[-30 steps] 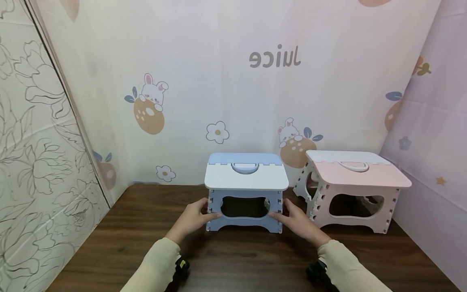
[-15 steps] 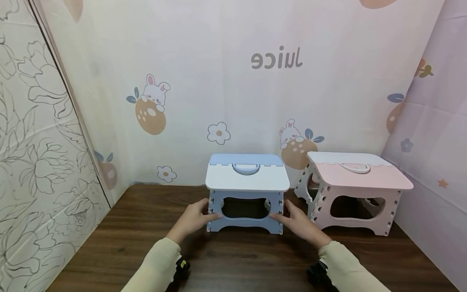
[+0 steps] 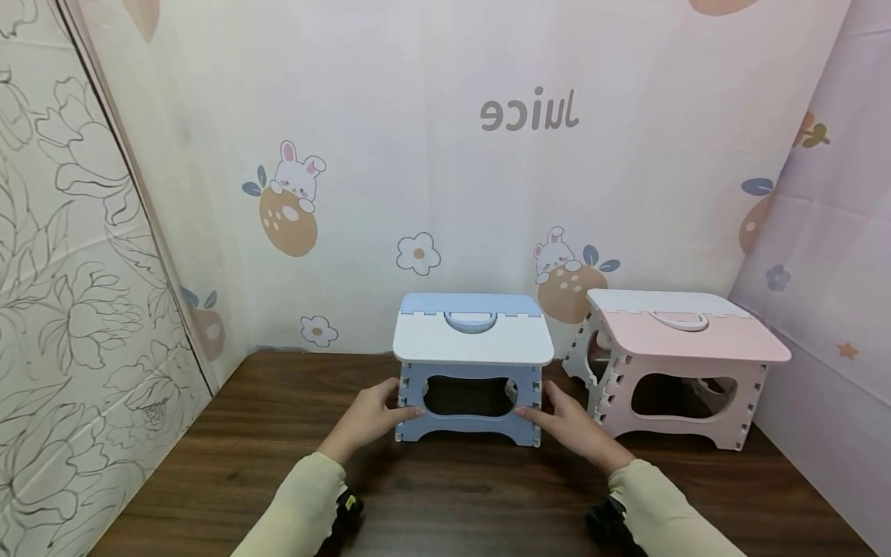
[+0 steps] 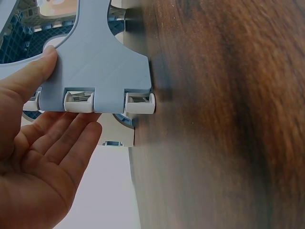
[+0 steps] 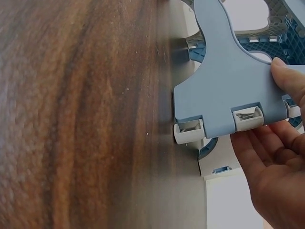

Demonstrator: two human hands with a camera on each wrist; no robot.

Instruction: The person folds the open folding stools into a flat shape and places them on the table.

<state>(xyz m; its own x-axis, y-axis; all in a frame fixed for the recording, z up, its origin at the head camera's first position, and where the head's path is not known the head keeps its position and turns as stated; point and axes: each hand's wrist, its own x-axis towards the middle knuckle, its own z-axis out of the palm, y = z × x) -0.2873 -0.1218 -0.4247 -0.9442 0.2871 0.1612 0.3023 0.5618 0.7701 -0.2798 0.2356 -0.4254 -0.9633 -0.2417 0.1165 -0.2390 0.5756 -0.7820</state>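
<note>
1 blue-and-white stool point(image 3: 473, 350), handle-topped, oval-pierced front; upright on brown table point(image 3: 445, 499), between left hand point(image 3: 367, 418) and right hand point(image 3: 572, 424), gripped by both at side edges. Rear mostly hidden behind front; sleeves point(image 3: 291, 507) cut off. Tabletop extending left of left hand to edge; pink stool point(image 3: 685, 342) close beyond right hand.

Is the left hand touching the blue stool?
Touching: the left wrist view shows the left hand holding the blue stool, thumb lying on its front.
</note>
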